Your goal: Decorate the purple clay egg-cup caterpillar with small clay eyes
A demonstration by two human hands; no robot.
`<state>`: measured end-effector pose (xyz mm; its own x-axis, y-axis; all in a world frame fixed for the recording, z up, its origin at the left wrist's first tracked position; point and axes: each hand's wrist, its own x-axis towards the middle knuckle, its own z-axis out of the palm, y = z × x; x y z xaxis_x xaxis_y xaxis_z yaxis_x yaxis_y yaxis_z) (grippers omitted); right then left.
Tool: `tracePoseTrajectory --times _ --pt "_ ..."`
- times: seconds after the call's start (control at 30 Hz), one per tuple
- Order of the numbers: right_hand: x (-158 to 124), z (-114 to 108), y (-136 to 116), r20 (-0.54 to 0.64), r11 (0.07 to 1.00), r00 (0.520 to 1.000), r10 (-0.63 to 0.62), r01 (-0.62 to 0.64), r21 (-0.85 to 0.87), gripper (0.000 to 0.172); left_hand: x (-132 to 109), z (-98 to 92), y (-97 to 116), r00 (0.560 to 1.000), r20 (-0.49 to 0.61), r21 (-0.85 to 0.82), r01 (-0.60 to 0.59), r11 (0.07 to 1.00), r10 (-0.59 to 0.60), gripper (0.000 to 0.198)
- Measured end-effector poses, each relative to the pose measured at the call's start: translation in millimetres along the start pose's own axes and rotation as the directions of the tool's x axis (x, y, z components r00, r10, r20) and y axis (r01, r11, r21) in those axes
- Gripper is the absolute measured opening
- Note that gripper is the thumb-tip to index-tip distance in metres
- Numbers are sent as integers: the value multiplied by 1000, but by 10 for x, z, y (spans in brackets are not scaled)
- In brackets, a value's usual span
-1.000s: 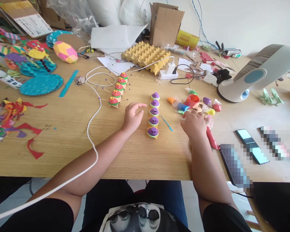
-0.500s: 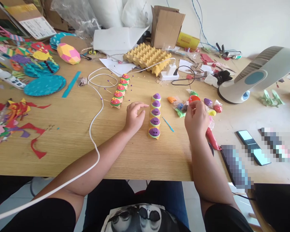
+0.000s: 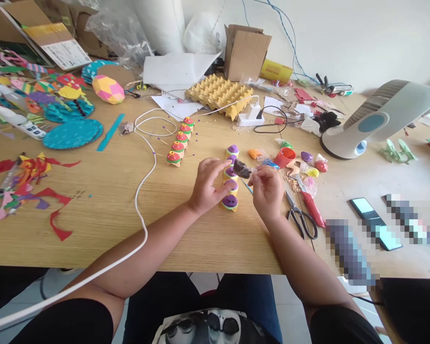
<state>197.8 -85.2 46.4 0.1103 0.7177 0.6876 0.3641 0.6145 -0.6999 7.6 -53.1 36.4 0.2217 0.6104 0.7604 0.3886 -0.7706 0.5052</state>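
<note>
My right hand [image 3: 268,191] pinches a small clear bag with a dark lump [image 3: 242,169] in it, above the table. Left of it, my left hand [image 3: 209,186] holds nothing, its thumb and fingers spread beside the lump. Below both hands stands a row of yellow cups with purple tops [image 3: 230,201]; black eyes and a mouth show on the nearest one, and my left fingers partly cover the middle ones. A thin blue tool [image 3: 247,187] lies right of the row, partly hidden by my right hand.
A row of red and green decorated cups [image 3: 178,145] stands at the left. Scissors [image 3: 301,215], a red-handled knife [image 3: 312,209] and an orange cup [image 3: 285,156] are at the right. Behind are a yellow egg tray [image 3: 220,95] and a white fan [image 3: 372,119]. A white cable [image 3: 137,191] crosses the left side.
My right hand has moved left from the coloured clay bags, bringing the bag with the dark lump toward my left hand. The scissors have come into view. My left hand has shifted slightly right over the row.
</note>
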Motion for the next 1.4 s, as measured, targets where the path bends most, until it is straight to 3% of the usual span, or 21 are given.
tracePoseTrajectory --times 0.07,0.17,0.3,0.37,0.47,0.63,0.87,1.0,1.1,1.4 --pt "-34 17 -55 73 998 996 -60 60 0 5 -11 -5 2 999 12 -4 -36 999 36 52" --pt "-50 29 -83 143 993 982 -121 120 10 5 -13 -21 -4 996 42 -9 -75 997 75 39" --pt "-11 -3 -66 238 987 961 -142 156 -41 64 11 -53 15 996 81 -29 -45 999 47 37" --pt "16 -22 -75 305 984 941 -146 169 -50 75 16 -62 36 991 119 -40 -63 997 67 45" --pt "37 -26 -116 366 985 915 -170 166 42 65 -5 -57 53 984 133 -32 -118 992 122 55" --pt "11 32 -158 388 982 917 -89 15 190 60 -72 -14 9 980 132 21 -154 988 150 52" --pt "-98 100 -135 244 961 969 -46 -24 277 56 -57 -25 68 979 168 24 -118 993 112 58" --pt "-87 22 -2 221 997 974 -52 61 -36 59 -39 -60 106 1000 12 28 -30 999 29 39" --pt "-42 -35 127 266 948 955 -133 201 -246 55 -39 -65 90 999 -52 76 -3 997 7 27" --pt "9 -51 115 397 878 910 -120 284 -385 46 -57 -43 88 999 -30 116 -24 993 27 13"
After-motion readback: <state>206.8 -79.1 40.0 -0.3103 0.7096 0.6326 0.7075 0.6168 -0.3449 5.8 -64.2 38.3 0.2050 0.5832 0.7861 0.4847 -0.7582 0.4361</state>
